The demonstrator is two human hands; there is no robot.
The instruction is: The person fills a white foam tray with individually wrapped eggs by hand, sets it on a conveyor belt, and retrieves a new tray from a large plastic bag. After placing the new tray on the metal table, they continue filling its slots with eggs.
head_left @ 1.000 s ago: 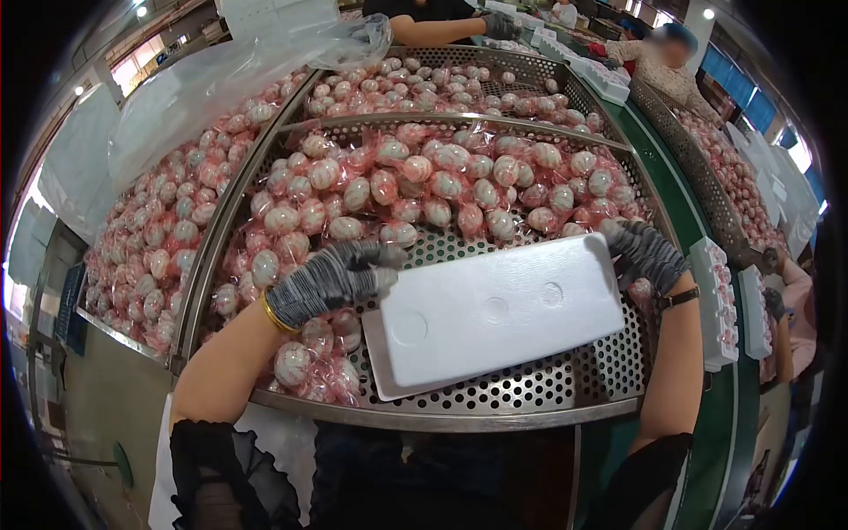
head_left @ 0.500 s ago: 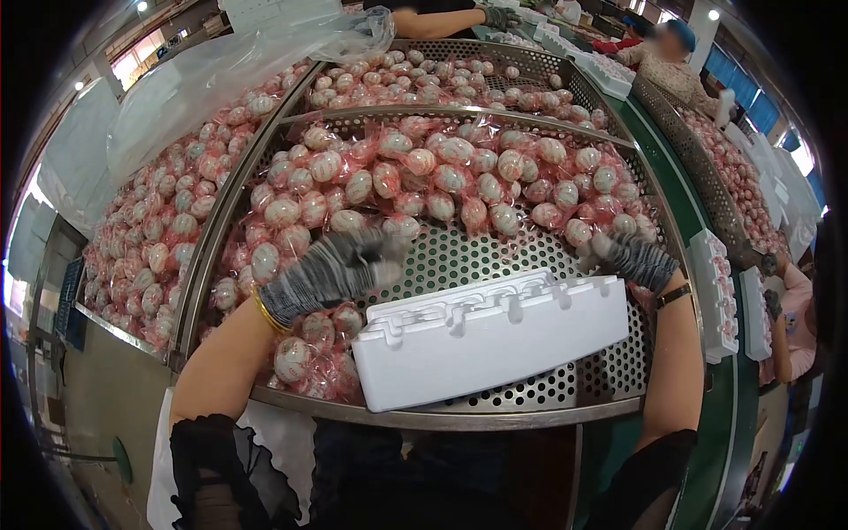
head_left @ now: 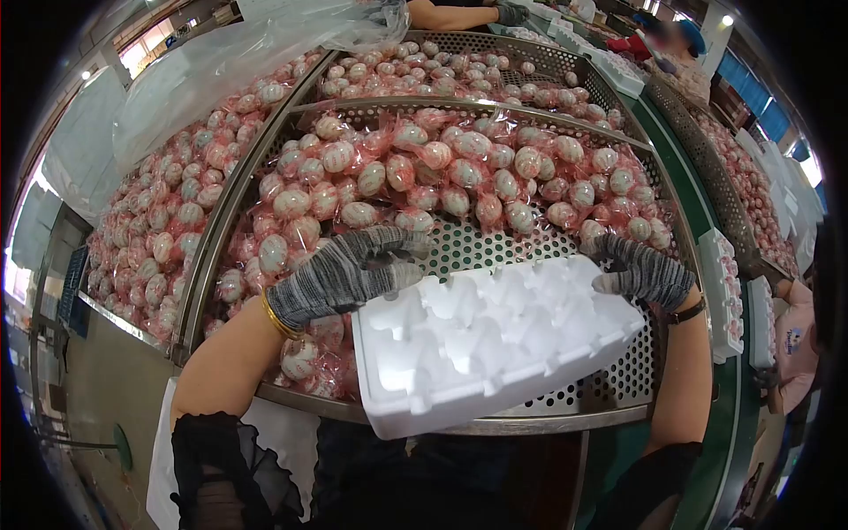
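Note:
A white foam tray (head_left: 495,340) with rows of hollows lies tilted on the perforated metal bin floor, its hollows facing up, overhanging the front rim. My left hand (head_left: 353,269), in a grey striped glove, is at the tray's back left corner with thumb and fingers apart. At the back right corner is my right hand (head_left: 643,269), gloved the same way, its fingers curved and spread. Neither hand has an egg in it. Eggs wrapped in clear and red film (head_left: 468,172) are heaped behind the tray, and more lie beneath my left forearm.
A second bin of wrapped eggs (head_left: 163,234) stands left, under plastic sheeting (head_left: 221,75). Filled trays (head_left: 724,287) sit on the green conveyor (head_left: 680,181) at right. Co-workers stand at the far side and right; one co-worker's gloved hand (head_left: 511,12) shows at the top.
The tray has tipped so its hollows now face up toward me. My left hand has come onto its back left corner, and my right hand has moved slightly right, to the back right corner.

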